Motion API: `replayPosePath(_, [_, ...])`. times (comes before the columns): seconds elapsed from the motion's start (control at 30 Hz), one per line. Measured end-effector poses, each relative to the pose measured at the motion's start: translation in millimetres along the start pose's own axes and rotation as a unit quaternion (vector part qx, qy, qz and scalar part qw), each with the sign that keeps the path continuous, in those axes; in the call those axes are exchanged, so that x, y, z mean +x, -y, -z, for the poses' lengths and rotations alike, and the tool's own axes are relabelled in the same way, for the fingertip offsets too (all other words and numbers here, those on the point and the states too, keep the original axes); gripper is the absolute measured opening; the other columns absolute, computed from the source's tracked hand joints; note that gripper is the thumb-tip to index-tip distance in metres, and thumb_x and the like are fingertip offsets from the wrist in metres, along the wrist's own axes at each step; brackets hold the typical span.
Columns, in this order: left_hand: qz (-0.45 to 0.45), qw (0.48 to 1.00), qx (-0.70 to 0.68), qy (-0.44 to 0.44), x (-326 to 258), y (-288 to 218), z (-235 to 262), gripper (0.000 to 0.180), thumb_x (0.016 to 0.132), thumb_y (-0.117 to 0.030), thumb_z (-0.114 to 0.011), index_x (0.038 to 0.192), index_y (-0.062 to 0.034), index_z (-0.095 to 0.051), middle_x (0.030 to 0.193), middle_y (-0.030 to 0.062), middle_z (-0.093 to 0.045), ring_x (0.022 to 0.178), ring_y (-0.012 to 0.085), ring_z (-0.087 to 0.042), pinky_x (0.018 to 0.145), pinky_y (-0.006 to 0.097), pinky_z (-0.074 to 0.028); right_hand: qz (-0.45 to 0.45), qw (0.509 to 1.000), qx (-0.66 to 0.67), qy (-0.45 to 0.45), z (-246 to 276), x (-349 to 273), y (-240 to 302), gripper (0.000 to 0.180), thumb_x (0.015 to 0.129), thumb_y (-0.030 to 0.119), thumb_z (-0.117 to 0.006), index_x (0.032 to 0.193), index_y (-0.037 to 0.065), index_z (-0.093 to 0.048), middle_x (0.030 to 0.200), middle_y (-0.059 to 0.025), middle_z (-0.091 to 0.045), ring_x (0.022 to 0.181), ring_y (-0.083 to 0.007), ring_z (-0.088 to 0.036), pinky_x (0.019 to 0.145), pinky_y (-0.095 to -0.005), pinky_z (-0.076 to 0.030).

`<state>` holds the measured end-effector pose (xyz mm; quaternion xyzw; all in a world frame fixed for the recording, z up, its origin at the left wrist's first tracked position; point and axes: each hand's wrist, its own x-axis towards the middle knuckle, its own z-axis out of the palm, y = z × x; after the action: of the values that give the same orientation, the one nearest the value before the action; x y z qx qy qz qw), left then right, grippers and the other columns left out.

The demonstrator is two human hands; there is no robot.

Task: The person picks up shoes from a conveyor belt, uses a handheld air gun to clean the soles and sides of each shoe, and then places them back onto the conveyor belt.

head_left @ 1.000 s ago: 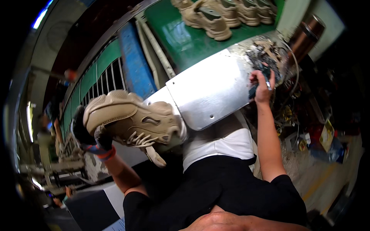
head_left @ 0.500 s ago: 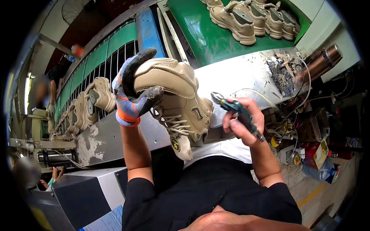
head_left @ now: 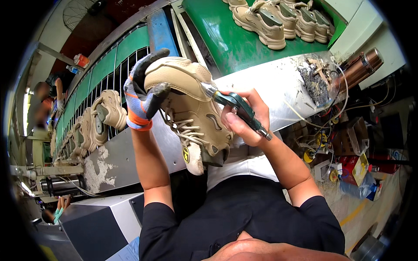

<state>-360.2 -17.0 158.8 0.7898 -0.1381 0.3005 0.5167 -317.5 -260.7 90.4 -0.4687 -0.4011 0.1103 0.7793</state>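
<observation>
My left hand (head_left: 146, 89), in a black-coated grey-and-orange knit glove, is closed round one end of a beige sneaker (head_left: 198, 117). The sneaker hangs tilted in front of me, its laces on the left side and its tongue with a round yellow-and-black badge toward my body. My bare right hand (head_left: 249, 115) grips dark green nippers (head_left: 241, 108) with a silver metal head and a metal fitting at the rear end. The metal head meets the shoe where upper and sole join; whether the jaws are open cannot be seen.
Several beige sneakers (head_left: 263, 26) stand on the green conveyor belt (head_left: 209, 26) ahead. More sneakers (head_left: 111, 108) line a wire rack at left. Dark scraps (head_left: 315, 85) lie on the metal ledge (head_left: 278, 78), beside a copper-coloured cylinder (head_left: 359, 67). People are at the far left.
My right hand has brought the nippers leftward and up, from beside the sneaker onto it. My left hand and the sneaker have shifted slightly left and up.
</observation>
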Motion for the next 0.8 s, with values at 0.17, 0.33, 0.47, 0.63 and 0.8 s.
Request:
replayPosePath(0.17, [0.002,0.999,0.028,-0.019,-0.8,14.2,8.7,0.065,0.078,-0.037,-0.069,0.125,0.0063,-0.054,0.121,0.0155,-0.061,0.111,0.0225,-0.057,0.099,0.035,-0.042,-0.065,0.998,-0.016,-0.005,14.8,-51.0,-36.8,0.041,0.085,0.004,-0.054,0.124,-0.001,-0.043,0.068,-0.007,-0.054,0.058,-0.01,-0.05,0.053,-0.0252,-0.042])
replayPosePath(0.33, [0.003,0.999,0.02,-0.043,-8.1,34.9,19.2,0.076,0.08,-0.051,-0.066,0.125,0.0084,-0.053,0.121,0.0184,-0.06,0.111,0.0247,-0.058,0.098,0.036,-0.043,-0.093,0.996,0.009,-0.006,12.8,-88.0,-51.3,0.04,0.086,0.004,-0.054,0.125,0.0,-0.043,0.072,-0.0066,-0.055,0.061,-0.0102,-0.051,0.057,-0.0255,-0.044])
replayPosePath(0.47, [0.044,0.996,-0.01,-0.074,-20.2,44.8,28.3,0.081,0.081,-0.057,-0.062,0.127,0.0093,-0.051,0.12,0.0196,-0.061,0.109,0.0265,-0.059,0.097,0.037,-0.044,-0.092,0.995,0.027,-0.007,13.4,-97.8,-54.0,0.039,0.087,0.005,-0.055,0.125,0.0,-0.045,0.072,-0.0067,-0.055,0.063,-0.0106,-0.052,0.057,-0.0254,-0.044])
replayPosePath(0.63, [0.084,0.992,-0.011,-0.098,-55.7,63.5,57.7,0.083,0.087,-0.064,-0.046,0.134,0.0047,-0.042,0.131,0.0196,-0.052,0.121,0.0296,-0.052,0.102,0.042,-0.041,-0.162,0.983,0.087,-0.021,15.5,-111.7,-52.9,0.039,0.087,0.009,-0.055,0.123,-0.001,-0.045,0.07,-0.0079,-0.054,0.061,-0.0123,-0.052,0.057,-0.027,-0.044])
replayPosePath(0.8, [0.217,0.931,-0.183,-0.23,-112.6,74.9,61.8,0.071,0.089,-0.061,-0.049,0.126,-0.0016,-0.051,0.129,0.0167,-0.055,0.116,0.0289,-0.055,0.101,0.045,-0.043,-0.206,0.959,0.173,-0.085,20.7,-114.8,-58.7,0.04,0.087,0.011,-0.055,0.123,-0.002,-0.044,0.071,-0.0064,-0.051,0.06,-0.0118,-0.049,0.055,-0.0276,-0.043])
